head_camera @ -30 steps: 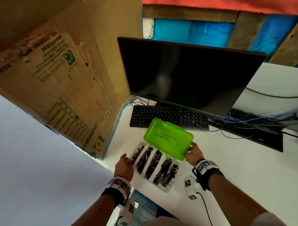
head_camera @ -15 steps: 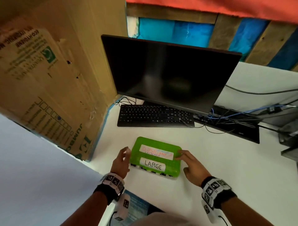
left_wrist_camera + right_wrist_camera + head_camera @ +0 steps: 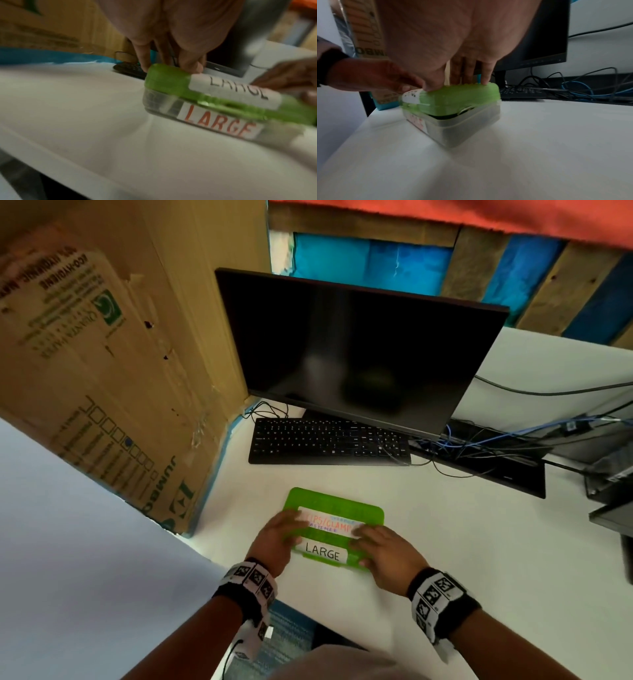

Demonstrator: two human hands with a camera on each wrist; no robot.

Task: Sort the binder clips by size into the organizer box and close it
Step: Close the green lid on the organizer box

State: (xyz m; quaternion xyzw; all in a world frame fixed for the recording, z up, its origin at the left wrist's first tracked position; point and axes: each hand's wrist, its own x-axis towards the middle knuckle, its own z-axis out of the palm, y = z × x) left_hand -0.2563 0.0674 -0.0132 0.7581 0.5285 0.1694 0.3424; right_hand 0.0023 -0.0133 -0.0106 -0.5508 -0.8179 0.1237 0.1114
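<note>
The organizer box (image 3: 334, 508) (image 3: 462, 121) lies on the white desk with its green lid (image 3: 164, 81) (image 3: 462, 94) down over a clear base. White labels on the lid and the base read LARGE. My left hand (image 3: 277, 539) (image 3: 171, 59) presses flat on the lid's left part. My right hand (image 3: 387, 549) (image 3: 462, 79) presses flat on its right part. In the right wrist view a dark gap shows under the lid's near right corner. The binder clips are hidden inside.
A black keyboard (image 3: 329, 441) and a dark monitor (image 3: 356, 350) stand behind the box. A big cardboard carton (image 3: 102, 354) walls off the left. Tangled cables (image 3: 479, 443) and dark gear lie at the right. The desk's near edge runs just under my wrists.
The green lid swung down from raised over the open compartments to flat on the box. Both hands then moved from the box's sides onto the lid's top.
</note>
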